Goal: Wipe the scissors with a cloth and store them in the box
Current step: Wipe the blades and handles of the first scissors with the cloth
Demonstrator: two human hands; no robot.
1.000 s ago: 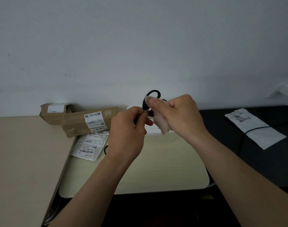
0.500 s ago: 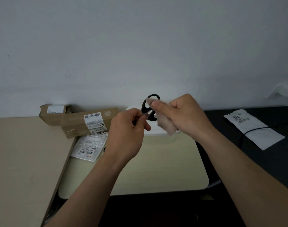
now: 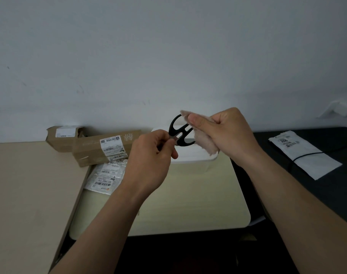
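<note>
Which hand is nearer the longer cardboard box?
Left. The left hand is just right of the longer cardboard box; the right hand is farther right, past the scissors, holding the cloth.

Cardboard parcels (image 3: 93,149) lie beside labelled packets (image 3: 107,175); a white pouch (image 3: 305,155) lies apart.

Black scissors (image 3: 179,133) are pinched by the left hand (image 3: 151,157); a beige cloth (image 3: 205,142) is gripped against their handles by the right hand (image 3: 226,133).

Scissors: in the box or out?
Out. The left hand pinches the scissors at one end, while the right hand holds the cloth against their handles; the white box sits behind them.
</note>
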